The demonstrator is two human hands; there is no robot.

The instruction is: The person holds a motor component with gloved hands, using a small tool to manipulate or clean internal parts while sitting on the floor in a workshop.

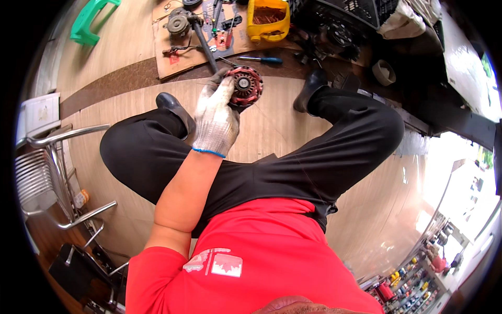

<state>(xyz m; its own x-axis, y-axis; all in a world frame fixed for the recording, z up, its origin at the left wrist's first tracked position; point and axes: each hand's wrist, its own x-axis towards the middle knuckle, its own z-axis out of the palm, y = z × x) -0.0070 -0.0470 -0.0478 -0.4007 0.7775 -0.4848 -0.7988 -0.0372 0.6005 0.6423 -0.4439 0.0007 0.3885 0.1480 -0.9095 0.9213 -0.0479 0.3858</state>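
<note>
My left hand [215, 112], in a white knitted glove with a blue cuff edge, is closed on a motor armature [246, 86]. The armature is round, with dark red windings and a shaft at its centre, and its end faces up. I hold it by its left side, above the floor between my feet. From near it a fine wire or thread trails down toward my right leg. My right hand is out of view. Beyond the armature a blue-handled screwdriver [266, 60] lies on the floor, and a metal rod [204, 48] rests on a cardboard sheet [172, 62].
A yellow cut-open jug [268, 21] with brown contents stands at the far edge, beside the cardboard with loose motor parts [179, 24]. Black crates [345, 13] are at far right. A green stool [86, 26] and metal chair [39, 178] stand left.
</note>
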